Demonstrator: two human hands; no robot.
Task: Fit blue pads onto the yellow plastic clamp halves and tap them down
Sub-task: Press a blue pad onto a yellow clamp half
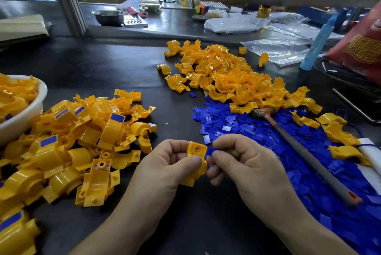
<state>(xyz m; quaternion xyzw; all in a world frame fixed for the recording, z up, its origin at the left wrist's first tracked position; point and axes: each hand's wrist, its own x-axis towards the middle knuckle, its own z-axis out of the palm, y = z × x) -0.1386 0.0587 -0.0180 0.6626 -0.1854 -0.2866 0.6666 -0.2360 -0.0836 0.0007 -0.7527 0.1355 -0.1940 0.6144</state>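
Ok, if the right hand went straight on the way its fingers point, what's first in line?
The yellow clamp half held in the left hand. The right hand pinches a blue pad just beside it, so the pad probably touches first.

Left hand (175, 165): low centre, back turned up, fingers curled, thumb and forefinger gripping yellow clamp half (195, 150).
Right hand (245, 164): just beside left, fingers curled, fingertips pinching blue pad (209, 151) at clamp half's edge.
Left forearm (115, 226), right forearm (299, 226): bare, entering from bottom edge, converging toward centre.
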